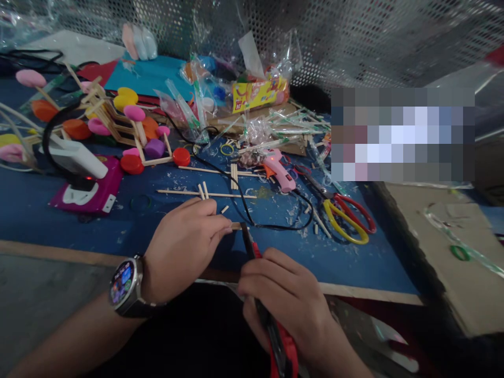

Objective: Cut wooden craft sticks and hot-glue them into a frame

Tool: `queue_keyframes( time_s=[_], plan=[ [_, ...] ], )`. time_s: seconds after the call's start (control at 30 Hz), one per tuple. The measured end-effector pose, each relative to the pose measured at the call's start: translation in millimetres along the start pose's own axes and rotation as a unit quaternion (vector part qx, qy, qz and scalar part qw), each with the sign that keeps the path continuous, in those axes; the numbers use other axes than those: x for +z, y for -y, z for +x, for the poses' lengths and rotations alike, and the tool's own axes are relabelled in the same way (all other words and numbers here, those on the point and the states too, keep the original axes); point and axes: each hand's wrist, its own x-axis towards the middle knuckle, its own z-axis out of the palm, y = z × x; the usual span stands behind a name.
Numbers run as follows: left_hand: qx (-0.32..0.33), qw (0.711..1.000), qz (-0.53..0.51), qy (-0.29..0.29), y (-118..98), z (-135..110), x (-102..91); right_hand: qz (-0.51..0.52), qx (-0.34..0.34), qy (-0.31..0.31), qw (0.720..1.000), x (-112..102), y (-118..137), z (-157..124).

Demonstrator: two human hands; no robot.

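My left hand (189,231), with a watch (125,283) on its wrist, is closed around thin wooden sticks. Two stick ends (203,190) stick up past the knuckles, and a short end (236,226) pokes out by the fingertips. My right hand (287,294) grips a red and black utility knife (285,352); its dark blade (246,236) lies against or right beside that short end. Beyond my left hand, a long wooden stick (185,193) lies on the blue table (149,226), with small cut pieces (224,209) near it.
A pink glue gun (280,170) with a black cord lies behind my hands. Scissors (350,218) with red and yellow handles rest to its right. At the left are a purple power socket (110,178) and stick models (118,126) with coloured discs. Cardboard (452,252) sits at right.
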Motion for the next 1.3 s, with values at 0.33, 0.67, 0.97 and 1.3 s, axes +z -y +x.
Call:
queue_keyframes(
  time_s=[0.33,0.67,0.97,1.3],
  plan=[
    [0.016,0.999,0.037,0.024,-6.6,1.4,-0.5,-0.064,-0.02,0.039,0.997,5.4,2.4,-4.4],
    [0.014,0.998,0.046,0.033,-7.7,1.7,-0.5,-0.053,-0.027,0.036,0.998,6.3,-0.5,-11.6],
    [0.01,0.998,0.043,0.033,-9.2,3.7,-0.3,-0.07,-0.03,0.043,0.996,4.6,10.2,-7.9],
    [0.027,0.999,0.031,0.032,-2.9,4.4,-2.5,-0.054,-0.031,-0.026,0.998,3.3,17.2,-33.5]
  ],
)
